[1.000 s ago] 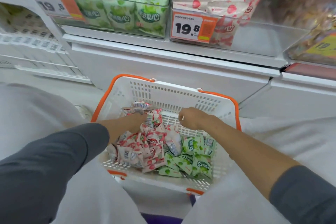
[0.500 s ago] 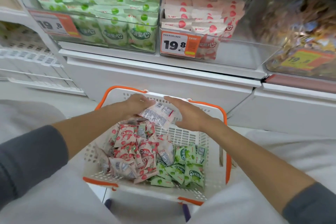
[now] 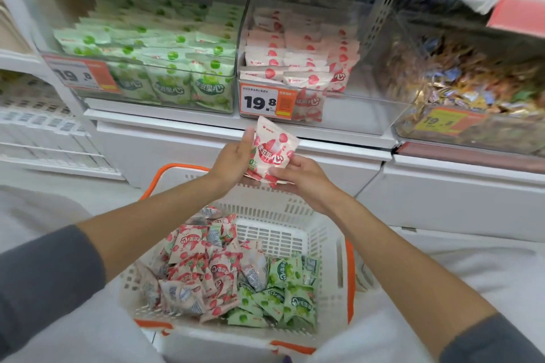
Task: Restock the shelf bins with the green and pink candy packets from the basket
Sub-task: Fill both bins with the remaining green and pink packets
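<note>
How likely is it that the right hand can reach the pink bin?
Probably yes: the right hand, sharing a pink packet with the left hand, is just below the pink bin, with nothing between them.

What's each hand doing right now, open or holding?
Left hand: holding the pink packet by its left edge.
Right hand: holding the same pink packet from below.

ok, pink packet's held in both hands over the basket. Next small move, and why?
Probably raise the pink packet into the pink bin just above it. The left hand and right hand both grip it, label showing, and that bin's right side looks only part filled.
</note>
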{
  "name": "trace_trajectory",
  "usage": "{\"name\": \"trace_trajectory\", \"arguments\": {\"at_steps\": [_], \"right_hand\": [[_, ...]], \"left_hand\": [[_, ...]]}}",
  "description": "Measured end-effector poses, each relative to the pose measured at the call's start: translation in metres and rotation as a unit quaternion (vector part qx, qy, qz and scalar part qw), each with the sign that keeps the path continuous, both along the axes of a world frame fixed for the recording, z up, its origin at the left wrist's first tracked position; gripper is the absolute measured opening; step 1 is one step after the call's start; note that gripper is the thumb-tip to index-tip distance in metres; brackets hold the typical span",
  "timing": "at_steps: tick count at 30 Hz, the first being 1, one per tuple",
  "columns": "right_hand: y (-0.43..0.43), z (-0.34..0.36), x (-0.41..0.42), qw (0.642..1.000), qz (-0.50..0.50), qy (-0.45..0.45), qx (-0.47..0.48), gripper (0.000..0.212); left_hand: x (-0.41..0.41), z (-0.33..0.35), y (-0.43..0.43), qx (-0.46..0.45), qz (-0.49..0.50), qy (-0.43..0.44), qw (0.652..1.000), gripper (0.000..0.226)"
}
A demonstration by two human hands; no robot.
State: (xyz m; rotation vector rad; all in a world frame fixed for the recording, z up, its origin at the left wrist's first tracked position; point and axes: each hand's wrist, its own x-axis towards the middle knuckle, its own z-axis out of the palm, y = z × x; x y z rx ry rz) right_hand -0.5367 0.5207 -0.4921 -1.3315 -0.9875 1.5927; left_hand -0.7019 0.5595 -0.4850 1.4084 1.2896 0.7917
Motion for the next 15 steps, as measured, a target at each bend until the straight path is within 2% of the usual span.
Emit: {"name": "trace_trajectory", "arguments": {"at_steps": [3, 9, 12, 15], "right_hand": [[-0.001, 0.022, 0.009, 0.999, 0.015, -0.017, 0.039, 0.030], [0.020, 0.095, 0.056, 0.985, -0.057, -0.084, 0.139, 0.031], [0.042, 0.133, 0.096, 0.959, -0.144, -0.143, 0.200, 0.025], [0.074, 0.146, 0.135, 0.928, -0.192, -0.246, 0.205, 0.022]], "left_hand": [[0.012, 0.013, 0.006, 0.122, -0.001, 0.092, 0.988, 0.059], [0.053, 0.078, 0.035, 0.268, 0.028, 0.143, 0.952, 0.053], [0.063, 0.102, 0.064, 0.355, 0.008, 0.193, 0.914, 0.044], [0.067, 0.103, 0.096, 0.390, -0.108, 0.357, 0.842, 0.045]]}}
